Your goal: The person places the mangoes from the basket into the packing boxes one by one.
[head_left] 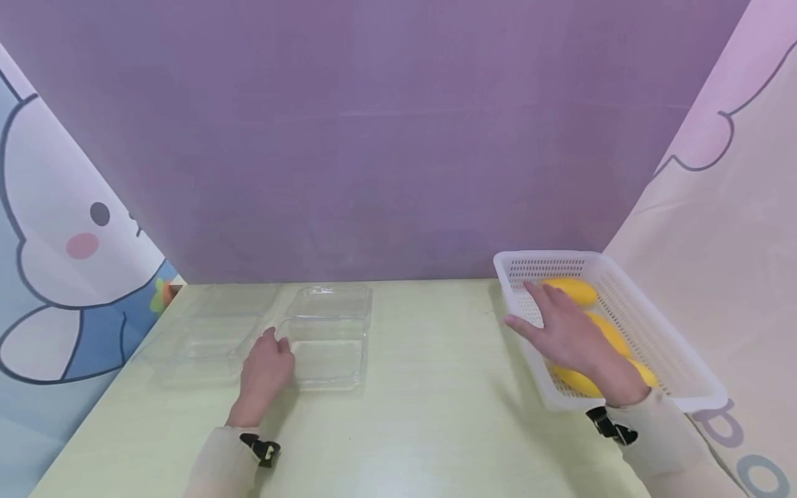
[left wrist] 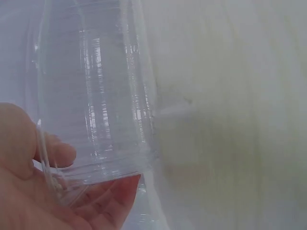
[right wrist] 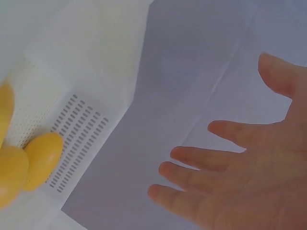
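Observation:
A clear plastic clamshell box (head_left: 330, 363) lies with its lid folded back on the left part of the table. My left hand (head_left: 266, 370) grips its left wall; in the left wrist view the thumb (left wrist: 62, 154) is at the rim and the other fingers curl along the outside. Over the white basket (head_left: 697, 395) on the right hovers my right hand (head_left: 563, 335), its fingers spread and nothing held. Several yellow mangoes lie in the basket, one of them at the far end (head_left: 571, 290); the right hand and wrist partly cover others.
More clear plastic boxes (head_left: 214, 339) lie to the left of the gripped one. A purple panel (head_left: 398, 159) rises behind the pale table (head_left: 423, 429). Printed cloth walls stand at the left and right sides.

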`<state>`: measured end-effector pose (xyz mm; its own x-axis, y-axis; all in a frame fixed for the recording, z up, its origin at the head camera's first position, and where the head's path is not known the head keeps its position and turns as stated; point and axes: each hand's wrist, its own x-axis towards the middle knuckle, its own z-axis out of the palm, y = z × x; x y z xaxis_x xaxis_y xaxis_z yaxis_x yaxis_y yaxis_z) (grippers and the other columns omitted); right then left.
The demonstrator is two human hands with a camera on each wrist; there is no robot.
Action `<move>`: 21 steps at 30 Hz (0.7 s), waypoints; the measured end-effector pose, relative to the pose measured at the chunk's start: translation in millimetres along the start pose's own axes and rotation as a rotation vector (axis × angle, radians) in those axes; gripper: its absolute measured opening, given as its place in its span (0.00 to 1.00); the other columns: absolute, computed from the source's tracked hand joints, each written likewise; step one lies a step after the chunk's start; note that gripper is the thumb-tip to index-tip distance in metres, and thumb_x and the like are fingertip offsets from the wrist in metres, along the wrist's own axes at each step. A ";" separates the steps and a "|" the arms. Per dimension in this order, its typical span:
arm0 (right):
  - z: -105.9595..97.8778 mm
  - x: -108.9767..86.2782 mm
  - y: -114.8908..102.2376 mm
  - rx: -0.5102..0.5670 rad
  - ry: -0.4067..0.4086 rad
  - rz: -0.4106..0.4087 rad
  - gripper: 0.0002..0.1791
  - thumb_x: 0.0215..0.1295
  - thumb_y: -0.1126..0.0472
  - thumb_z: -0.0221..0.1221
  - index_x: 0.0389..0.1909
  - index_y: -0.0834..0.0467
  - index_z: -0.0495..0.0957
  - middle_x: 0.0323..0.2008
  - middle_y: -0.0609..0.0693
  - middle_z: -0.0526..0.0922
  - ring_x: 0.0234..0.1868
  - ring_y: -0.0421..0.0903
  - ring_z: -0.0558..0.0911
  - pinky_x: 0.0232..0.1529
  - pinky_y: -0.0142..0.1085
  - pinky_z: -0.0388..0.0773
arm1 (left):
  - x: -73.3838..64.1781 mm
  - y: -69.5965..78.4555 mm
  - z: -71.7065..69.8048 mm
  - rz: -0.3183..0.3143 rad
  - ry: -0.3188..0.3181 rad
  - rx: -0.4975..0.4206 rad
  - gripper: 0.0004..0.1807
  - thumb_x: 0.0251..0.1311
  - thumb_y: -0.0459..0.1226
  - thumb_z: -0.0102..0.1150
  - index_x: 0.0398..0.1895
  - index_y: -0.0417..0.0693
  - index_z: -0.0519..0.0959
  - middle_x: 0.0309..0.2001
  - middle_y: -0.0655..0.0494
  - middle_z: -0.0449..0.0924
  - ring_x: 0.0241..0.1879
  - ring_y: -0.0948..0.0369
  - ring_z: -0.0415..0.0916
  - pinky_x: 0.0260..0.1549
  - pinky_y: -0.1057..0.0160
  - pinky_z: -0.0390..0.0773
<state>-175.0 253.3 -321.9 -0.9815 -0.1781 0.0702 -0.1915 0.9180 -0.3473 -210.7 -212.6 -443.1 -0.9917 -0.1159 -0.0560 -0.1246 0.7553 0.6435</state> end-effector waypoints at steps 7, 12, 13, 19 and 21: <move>-4.7 6.4 8.2 -0.005 -0.023 -0.003 0.49 0.74 0.34 0.50 0.77 0.69 0.52 0.71 0.78 0.56 0.72 0.75 0.55 0.67 0.69 0.53 | 3.5 -4.7 2.5 -0.015 0.016 -0.091 0.29 0.76 0.37 0.30 0.72 0.27 0.59 0.66 0.24 0.66 0.63 0.31 0.66 0.58 0.36 0.70; -9.8 9.5 14.5 -0.001 -0.046 0.003 0.49 0.74 0.35 0.49 0.76 0.72 0.52 0.71 0.77 0.57 0.72 0.74 0.55 0.68 0.67 0.53 | 4.5 -3.6 0.7 -0.044 -0.017 -0.196 0.27 0.74 0.37 0.35 0.69 0.29 0.64 0.60 0.27 0.71 0.56 0.37 0.72 0.53 0.41 0.73; -10.8 9.6 15.7 0.003 -0.051 0.003 0.49 0.75 0.35 0.49 0.76 0.72 0.52 0.71 0.76 0.57 0.72 0.74 0.55 0.68 0.67 0.53 | 4.1 -2.6 0.0 -0.049 -0.024 -0.219 0.26 0.74 0.37 0.36 0.68 0.30 0.65 0.58 0.29 0.72 0.53 0.40 0.74 0.49 0.44 0.74; -15.6 10.1 22.9 0.026 -0.065 -0.003 0.48 0.76 0.37 0.49 0.75 0.74 0.52 0.72 0.75 0.57 0.72 0.74 0.55 0.69 0.67 0.52 | 3.1 1.5 -1.3 -0.072 -0.062 -0.329 0.24 0.71 0.34 0.40 0.65 0.29 0.68 0.50 0.35 0.75 0.39 0.52 0.74 0.34 0.59 0.73; -17.1 11.0 26.6 0.027 -0.068 -0.005 0.48 0.76 0.37 0.49 0.75 0.74 0.52 0.72 0.75 0.57 0.72 0.74 0.55 0.68 0.67 0.52 | 3.7 2.0 -0.9 -0.079 -0.064 -0.355 0.23 0.70 0.34 0.40 0.63 0.29 0.69 0.48 0.36 0.75 0.35 0.54 0.73 0.33 0.60 0.73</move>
<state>-190.8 281.7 -314.4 -0.9783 -0.2072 0.0089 -0.1955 0.9072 -0.3726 -214.6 -212.0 -441.3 -0.9808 -0.1161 -0.1569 -0.1935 0.4737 0.8591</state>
